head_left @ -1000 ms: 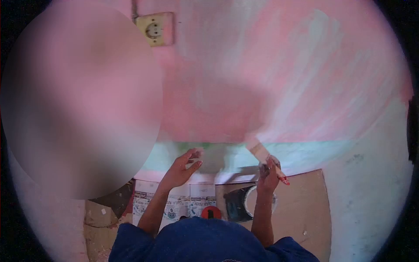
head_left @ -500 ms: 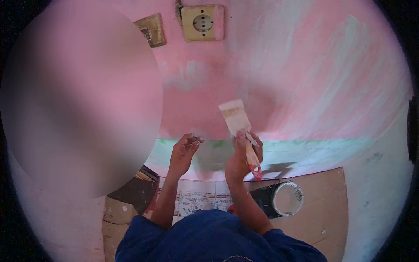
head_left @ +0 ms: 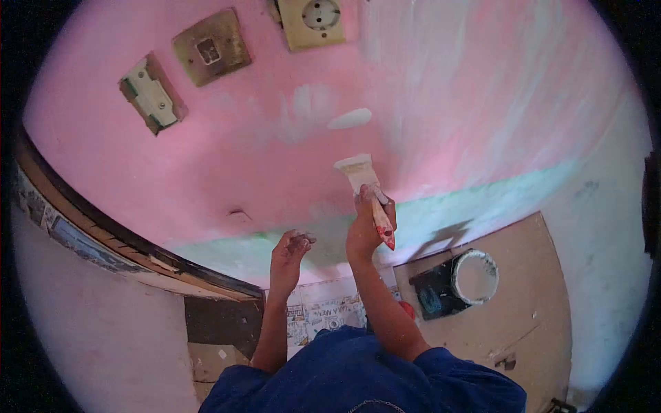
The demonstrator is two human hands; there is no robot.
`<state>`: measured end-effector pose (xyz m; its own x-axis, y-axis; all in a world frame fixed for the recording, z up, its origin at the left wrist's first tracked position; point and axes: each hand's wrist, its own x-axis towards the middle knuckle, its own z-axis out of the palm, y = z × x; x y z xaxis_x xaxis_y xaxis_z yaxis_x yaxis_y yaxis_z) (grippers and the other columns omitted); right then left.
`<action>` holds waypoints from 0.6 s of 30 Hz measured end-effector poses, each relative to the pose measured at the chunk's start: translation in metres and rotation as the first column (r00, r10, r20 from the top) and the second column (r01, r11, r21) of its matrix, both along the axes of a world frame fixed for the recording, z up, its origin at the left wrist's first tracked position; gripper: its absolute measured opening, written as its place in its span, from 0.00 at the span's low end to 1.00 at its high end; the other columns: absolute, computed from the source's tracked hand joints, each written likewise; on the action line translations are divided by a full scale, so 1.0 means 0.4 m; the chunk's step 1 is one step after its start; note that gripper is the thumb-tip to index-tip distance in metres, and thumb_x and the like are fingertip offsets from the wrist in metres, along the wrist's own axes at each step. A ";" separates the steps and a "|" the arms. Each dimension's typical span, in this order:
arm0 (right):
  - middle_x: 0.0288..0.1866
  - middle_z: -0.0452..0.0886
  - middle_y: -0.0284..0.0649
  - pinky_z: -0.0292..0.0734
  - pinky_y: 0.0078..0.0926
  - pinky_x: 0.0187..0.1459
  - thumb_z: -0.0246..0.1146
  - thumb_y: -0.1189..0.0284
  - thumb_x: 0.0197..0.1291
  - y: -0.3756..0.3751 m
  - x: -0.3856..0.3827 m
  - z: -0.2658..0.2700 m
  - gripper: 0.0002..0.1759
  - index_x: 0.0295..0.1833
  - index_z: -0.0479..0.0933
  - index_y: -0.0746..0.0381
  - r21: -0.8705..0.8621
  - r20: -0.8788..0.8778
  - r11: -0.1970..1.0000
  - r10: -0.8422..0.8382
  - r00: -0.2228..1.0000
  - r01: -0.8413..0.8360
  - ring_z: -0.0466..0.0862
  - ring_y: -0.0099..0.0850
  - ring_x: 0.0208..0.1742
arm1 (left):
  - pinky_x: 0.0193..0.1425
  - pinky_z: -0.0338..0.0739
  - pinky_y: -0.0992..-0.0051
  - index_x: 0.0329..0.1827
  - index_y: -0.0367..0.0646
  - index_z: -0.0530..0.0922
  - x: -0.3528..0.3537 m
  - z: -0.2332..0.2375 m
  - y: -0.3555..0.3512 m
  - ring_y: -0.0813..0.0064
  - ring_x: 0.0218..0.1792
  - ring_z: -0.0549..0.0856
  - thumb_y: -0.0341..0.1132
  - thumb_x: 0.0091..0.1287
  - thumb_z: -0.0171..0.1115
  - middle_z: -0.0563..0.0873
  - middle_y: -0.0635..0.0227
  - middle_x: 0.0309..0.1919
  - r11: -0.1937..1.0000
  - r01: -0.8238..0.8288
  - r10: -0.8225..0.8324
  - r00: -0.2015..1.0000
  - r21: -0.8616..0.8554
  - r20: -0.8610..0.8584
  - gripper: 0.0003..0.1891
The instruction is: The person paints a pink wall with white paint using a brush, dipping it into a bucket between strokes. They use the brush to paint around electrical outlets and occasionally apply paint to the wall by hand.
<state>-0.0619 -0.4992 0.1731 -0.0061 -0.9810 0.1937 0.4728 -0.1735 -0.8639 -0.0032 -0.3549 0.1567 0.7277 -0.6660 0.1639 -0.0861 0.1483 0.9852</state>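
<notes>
My right hand (head_left: 372,224) grips a flat paintbrush (head_left: 365,180) by its pale, red-tipped handle. Its whitish bristles point up at the pink wall (head_left: 268,172) and appear to touch it, splayed a little to the left. Above them is a fresh white paint stroke (head_left: 351,118). My left hand (head_left: 290,255) hovers lower left, in front of the wall's green band, its fingers curled and smeared with grey-white paint. Whether something small sits in those fingers I cannot make out.
A paint bucket (head_left: 476,277) with a coated rim stands on cardboard (head_left: 523,310) at lower right. The wall carries a socket (head_left: 320,15), a switch plate (head_left: 210,48) and an uncovered fitting (head_left: 153,96). A dark wooden edge (head_left: 124,241) runs along the left.
A white stroke has appeared on the pink wall above the brush. My view has turned leftward; in it, the brush and right hand sit slightly more to the left.
</notes>
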 end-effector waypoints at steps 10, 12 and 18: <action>0.40 0.75 0.41 0.78 0.26 0.44 0.60 0.76 0.57 0.029 0.041 -0.217 0.10 0.42 0.69 0.67 0.129 0.113 0.992 -0.001 0.994 -0.014 0.77 0.27 0.41 | 0.55 0.69 0.75 0.50 0.35 0.69 -0.001 -0.041 0.019 0.73 0.48 0.77 0.27 0.66 0.51 0.79 0.62 0.44 0.987 0.156 -0.154 0.987 0.039 -0.054 0.11; 0.41 0.75 0.42 0.78 0.28 0.44 0.60 0.77 0.56 0.052 -0.007 -0.144 0.10 0.42 0.69 0.67 0.218 0.197 0.974 0.012 0.980 -0.056 0.77 0.28 0.41 | 0.55 0.68 0.75 0.50 0.35 0.69 0.004 -0.031 0.035 0.73 0.48 0.77 0.27 0.66 0.51 0.79 0.62 0.43 0.984 0.161 -0.159 0.986 0.074 -0.043 0.11; 0.42 0.77 0.42 0.76 0.29 0.46 0.62 0.73 0.56 0.002 -0.020 0.220 0.16 0.48 0.69 0.68 -0.105 0.271 0.987 -0.091 0.958 0.123 0.78 0.29 0.43 | 0.56 0.69 0.71 0.49 0.36 0.70 0.001 -0.048 0.051 0.70 0.48 0.78 0.29 0.65 0.52 0.79 0.60 0.43 0.984 0.118 -0.113 0.993 0.136 -0.040 0.11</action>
<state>-0.0699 -0.4985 0.2610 -0.1769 -0.9417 0.2863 0.6544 -0.3298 -0.6804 -0.0027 -0.3345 0.1374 0.6481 -0.7604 0.0422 -0.0442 0.0178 0.9989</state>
